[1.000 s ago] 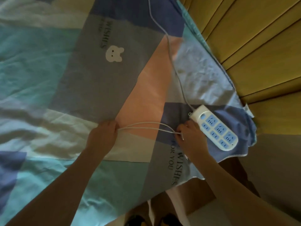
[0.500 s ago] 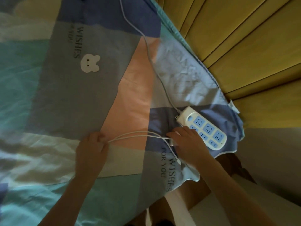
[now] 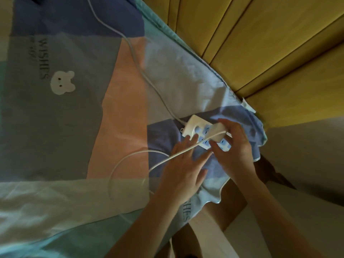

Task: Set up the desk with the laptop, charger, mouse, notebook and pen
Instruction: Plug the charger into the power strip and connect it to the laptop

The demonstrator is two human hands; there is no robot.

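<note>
A white charger plug sits over the blue sockets of a white power strip near the bed's right corner. My right hand grips the plug from the right. The charger's thin white cable runs from the plug across the fingers of my left hand and loops on the cover to the left. My left hand lies flat with fingers spread, its fingertips touching the strip's near edge. No laptop, mouse, notebook or pen is in view.
A patchwork bed cover with a white bear print fills the left and centre. The strip's own grey cord runs up across it to the top edge. A yellow panelled headboard stands at the right, floor below it.
Both hands stopped stretching the cable between them. My right hand carried the plug up onto the power strip, my left hand let go and moved right to the strip, and the cable fell into a loop.
</note>
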